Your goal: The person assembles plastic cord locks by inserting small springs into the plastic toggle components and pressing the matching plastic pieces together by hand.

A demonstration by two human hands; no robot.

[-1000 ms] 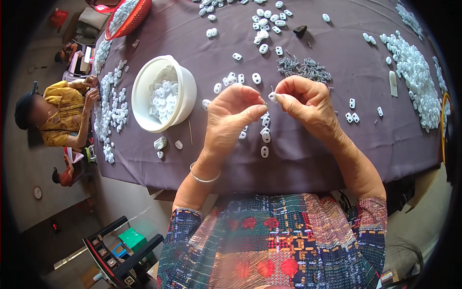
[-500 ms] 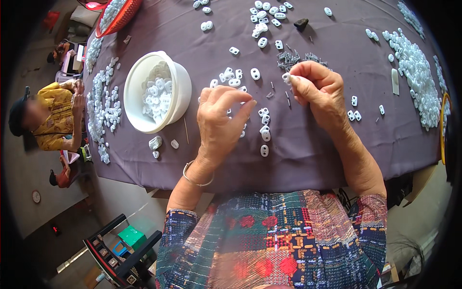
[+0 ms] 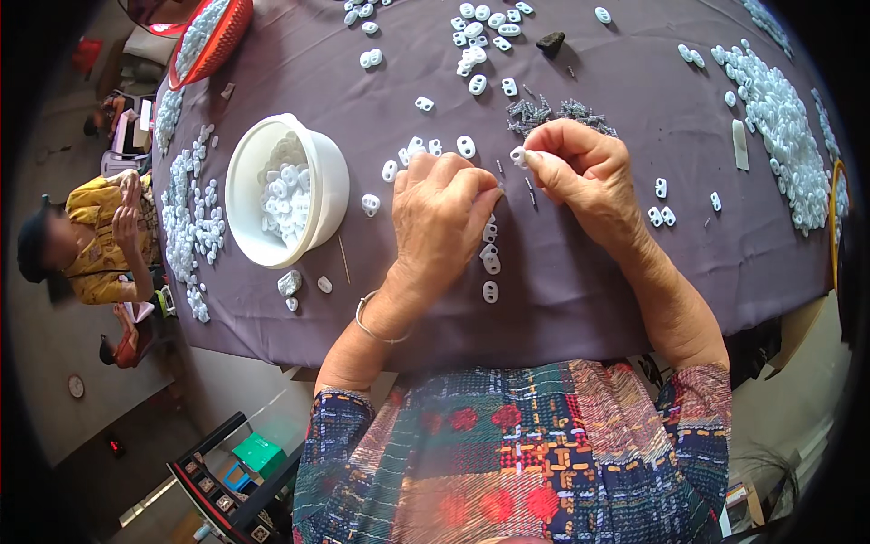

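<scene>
My right hand pinches a small white plastic cord lock between thumb and fingers, above the cloth. To its left, my left hand is closed, thumb and forefinger together low over the cloth; what sits at those fingertips is too small to make out. Thin metal springs lie between the hands, one a short spring and another a longer spring. A dark heap of springs lies just beyond my right hand. Several white two-hole cord locks form a column beside my left hand, which partly hides others.
A white tub with white pieces stands left. A red basket is at the far left. Loose white pieces pile up at the right. A dark stone lies at the back. Another person sits beyond the left edge.
My left hand has come down and right, its fingertips now at the cloth where a small spring lay. My right hand still pinches the cord lock. The whole view has shifted slightly.
</scene>
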